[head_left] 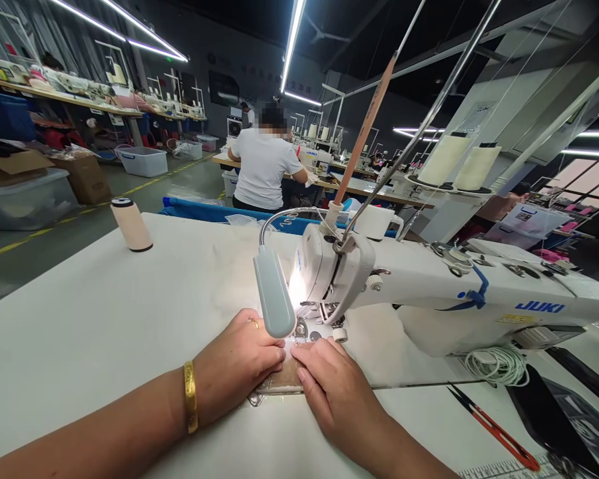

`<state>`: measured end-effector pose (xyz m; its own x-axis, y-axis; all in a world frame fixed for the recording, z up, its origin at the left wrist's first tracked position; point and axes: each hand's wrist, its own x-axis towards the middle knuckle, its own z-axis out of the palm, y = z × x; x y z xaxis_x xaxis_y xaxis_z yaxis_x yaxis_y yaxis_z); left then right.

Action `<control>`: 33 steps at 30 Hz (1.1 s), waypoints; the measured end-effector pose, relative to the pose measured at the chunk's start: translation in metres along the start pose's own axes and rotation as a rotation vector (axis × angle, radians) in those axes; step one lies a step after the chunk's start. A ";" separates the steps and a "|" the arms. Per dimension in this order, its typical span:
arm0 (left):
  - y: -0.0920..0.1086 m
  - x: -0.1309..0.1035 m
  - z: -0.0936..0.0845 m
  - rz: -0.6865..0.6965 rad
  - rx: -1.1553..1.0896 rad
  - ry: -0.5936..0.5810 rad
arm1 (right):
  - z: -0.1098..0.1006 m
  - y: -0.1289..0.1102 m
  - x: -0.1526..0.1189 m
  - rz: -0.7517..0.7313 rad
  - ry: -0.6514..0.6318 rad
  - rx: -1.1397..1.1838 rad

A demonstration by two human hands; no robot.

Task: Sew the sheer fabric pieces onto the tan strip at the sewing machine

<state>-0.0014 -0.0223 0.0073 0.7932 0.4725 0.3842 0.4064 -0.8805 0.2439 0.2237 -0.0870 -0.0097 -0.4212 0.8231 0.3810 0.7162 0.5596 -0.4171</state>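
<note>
Left hand (237,362) and right hand (337,392) are lying flat, fingers together, pressing the brown fabric piece (279,379); I'm feeding it under the sewing machine (429,293), steering steadily next.

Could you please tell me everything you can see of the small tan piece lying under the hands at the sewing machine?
The tan piece is a small, flat, light brown patch that looks like fabric or thin leather. It lies flat on the white table just in front of the sewing machine, lit by the lamp. The left hand and right hand press on it from either side with flat fingers, covering its ends. Its far edge reaches toward the needle area; the rest is hidden.
</note>
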 end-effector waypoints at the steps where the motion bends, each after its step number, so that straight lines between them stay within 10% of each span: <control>1: 0.000 0.000 0.000 0.000 -0.004 0.002 | 0.000 0.000 0.000 -0.011 0.000 -0.004; 33: -0.004 0.007 0.001 0.026 0.055 0.091 | 0.002 0.002 -0.002 -0.040 0.026 -0.031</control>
<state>0.0031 -0.0159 0.0083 0.7600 0.4489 0.4700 0.4127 -0.8920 0.1846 0.2250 -0.0873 -0.0129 -0.4358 0.7970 0.4183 0.7160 0.5885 -0.3754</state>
